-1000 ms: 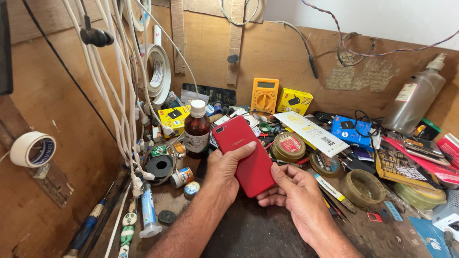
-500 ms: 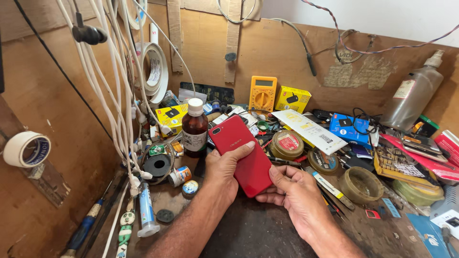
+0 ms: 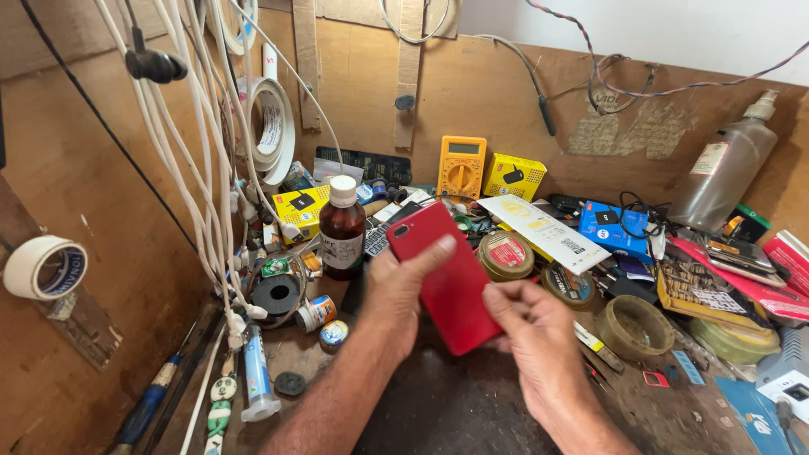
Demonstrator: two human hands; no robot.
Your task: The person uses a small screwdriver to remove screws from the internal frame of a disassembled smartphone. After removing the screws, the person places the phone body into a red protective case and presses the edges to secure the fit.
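Item: red phone [image 3: 447, 282], back up, casing unopened (no tool in use). Our left hand [image 3: 396, 291] clasps its near edge; our right hand [image 3: 531, 337] pinches the lower corner.

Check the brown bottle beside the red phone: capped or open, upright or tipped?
Capped and upright. The brown bottle stands on its base with its white cap on, just left of the red phone held in both hands.

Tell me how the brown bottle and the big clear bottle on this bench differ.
The brown bottle is dark glass-like with a white cap; the clear bottle is see-through with a spray-type top. The brown bottle stands upright by the left hand; the clear bottle leans against the back board, far right. Both carry labels.
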